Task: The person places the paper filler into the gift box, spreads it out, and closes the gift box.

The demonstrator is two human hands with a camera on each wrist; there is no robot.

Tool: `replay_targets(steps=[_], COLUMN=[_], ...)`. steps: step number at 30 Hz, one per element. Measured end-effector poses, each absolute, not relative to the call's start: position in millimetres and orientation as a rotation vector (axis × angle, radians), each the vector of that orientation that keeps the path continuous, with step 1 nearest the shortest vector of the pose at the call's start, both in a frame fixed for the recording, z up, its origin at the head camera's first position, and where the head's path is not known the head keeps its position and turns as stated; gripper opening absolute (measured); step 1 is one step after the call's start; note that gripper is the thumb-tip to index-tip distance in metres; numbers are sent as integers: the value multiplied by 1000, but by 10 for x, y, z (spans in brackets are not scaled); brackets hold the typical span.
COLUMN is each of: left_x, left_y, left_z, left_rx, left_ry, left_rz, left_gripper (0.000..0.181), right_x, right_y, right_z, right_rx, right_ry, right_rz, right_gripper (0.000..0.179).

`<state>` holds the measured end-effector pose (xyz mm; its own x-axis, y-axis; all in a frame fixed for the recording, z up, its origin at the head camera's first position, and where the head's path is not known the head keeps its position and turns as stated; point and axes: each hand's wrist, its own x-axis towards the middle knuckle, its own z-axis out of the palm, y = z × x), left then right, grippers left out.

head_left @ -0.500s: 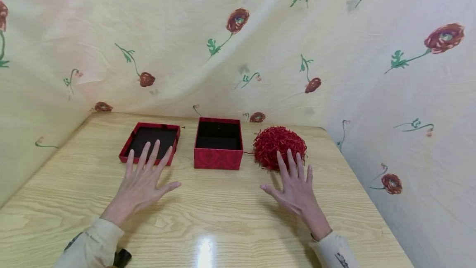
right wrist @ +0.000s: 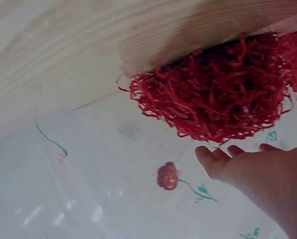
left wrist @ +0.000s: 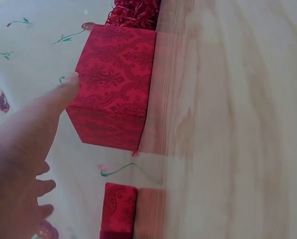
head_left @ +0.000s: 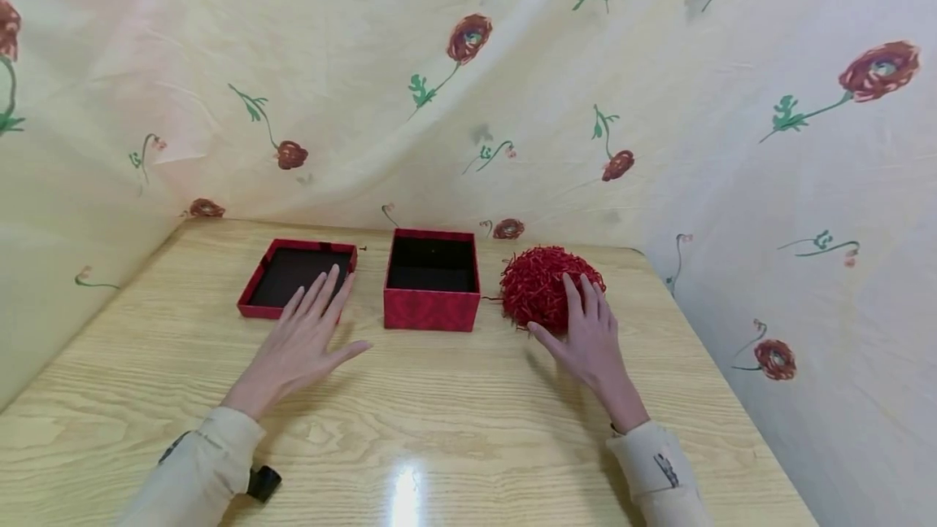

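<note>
A red patterned box (head_left: pixel 430 310) with a black inside stands topless at the back middle of the table. To its left lies the shallow red lid (head_left: pixel 293 273), dark inside facing up. On the right sits a mound of red shredded paper (head_left: pixel 533 287). My left hand (head_left: pixel 300 348) hovers over the table before the lid, fingers straight, thumb stretched toward the box; its fingertips overlap the lid's right side in the head view. My right hand (head_left: pixel 591 346) is at the near side of the shredded paper, fingers extended and thumb spread, with nothing held. In the right wrist view its fingertips come close to the strands.
The wooden table (head_left: pixel 439 446) runs back to a pale flowered cloth (head_left: pixel 366 63) that hangs behind and on both sides. A black strap piece (head_left: pixel 263 482) sticks out at the left sleeve. Loose strands lie beside the box.
My left hand has shifted right, its fingers drawing closer together. My right hand has moved a little right and forward over the shredded paper, its fingers nearer each other.
</note>
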<state>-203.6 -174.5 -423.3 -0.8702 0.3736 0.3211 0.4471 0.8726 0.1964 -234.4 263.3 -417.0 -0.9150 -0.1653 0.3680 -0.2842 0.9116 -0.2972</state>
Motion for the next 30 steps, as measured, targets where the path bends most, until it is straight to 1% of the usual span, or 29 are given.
replay_targets(steps=[8,19,24,30], left_x=[-2181,-2344,-2388,-2435], left_y=[-1619,-1614,-1543,-1447], left_z=[-4261,-4339,-4339,-4330], left_rx=[-620,-569,-542,-531], left_ry=[-2690,-2641,-2607,-2605], left_rz=[-618,-1160,-1379,-1438], left_gripper=[99,88,86,87], right_x=[-2504,-2626,-2675,-2725], right_y=[2662,2664,2675,2648], right_z=[-4164,-4132,-4131,-4121], right_rx=[263,199,172,160], right_ry=[-2709,-2723,-2733,-2746], right_rz=[565,659,658,679], right_gripper=[103,105,106,107])
